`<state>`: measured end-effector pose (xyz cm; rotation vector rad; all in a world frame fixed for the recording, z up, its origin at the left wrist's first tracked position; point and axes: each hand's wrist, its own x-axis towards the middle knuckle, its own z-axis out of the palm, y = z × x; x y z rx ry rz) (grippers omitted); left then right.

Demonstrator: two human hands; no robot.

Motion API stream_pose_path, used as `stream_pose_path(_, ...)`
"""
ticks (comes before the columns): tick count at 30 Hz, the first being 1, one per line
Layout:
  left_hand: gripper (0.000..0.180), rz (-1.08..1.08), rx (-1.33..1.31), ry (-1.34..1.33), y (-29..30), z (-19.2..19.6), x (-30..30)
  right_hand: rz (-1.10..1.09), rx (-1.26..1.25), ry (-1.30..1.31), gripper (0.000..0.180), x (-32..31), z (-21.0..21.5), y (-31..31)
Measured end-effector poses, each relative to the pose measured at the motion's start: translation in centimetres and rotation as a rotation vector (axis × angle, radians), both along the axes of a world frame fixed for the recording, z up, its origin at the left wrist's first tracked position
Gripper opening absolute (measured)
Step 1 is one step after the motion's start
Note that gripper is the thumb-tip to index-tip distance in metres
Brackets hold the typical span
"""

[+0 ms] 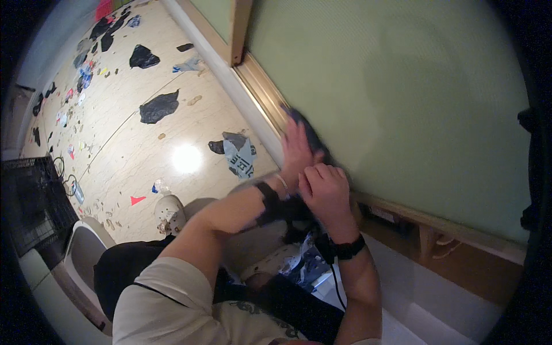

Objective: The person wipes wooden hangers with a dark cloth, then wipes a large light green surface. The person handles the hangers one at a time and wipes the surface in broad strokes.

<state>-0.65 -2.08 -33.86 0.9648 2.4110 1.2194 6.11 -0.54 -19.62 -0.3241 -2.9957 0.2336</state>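
Observation:
A dark blue-grey cloth (313, 137) lies against the foot of the green panel (402, 98), beside the metal track (261, 95). My left hand (296, 148) is on it, its fingers stretched along the cloth and its palm side pressed to it; motion blurs the edges. Just below, my right hand (326, 188) is closed with curled fingers, close to my left wrist and the cloth's lower end. What those fingers hold, if anything, is hidden. Both wrists wear black straps.
Torn black plastic pieces (160, 107), a pale printed bag scrap (238, 156) and small litter lie on the tiled floor. A black crate (37, 195) stands at left. Below my hands is a white bin-like space with crumpled scraps (313, 264). A wooden frame (240, 31) rises above the track.

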Motion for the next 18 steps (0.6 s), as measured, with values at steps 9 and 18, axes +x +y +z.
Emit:
stream_pose_path(9,0.073,0.117,0.175,0.005,-1.0,2.4,-1.1,-0.239,-0.055,-0.451,0.015,3.9,-2.1,-0.6)
stream_pose_path(18,0.079,-0.256,0.098,0.168,-2.9,0.1,7.0,-0.473,-0.126,-0.475,0.019,4.7,1.4,-0.5)
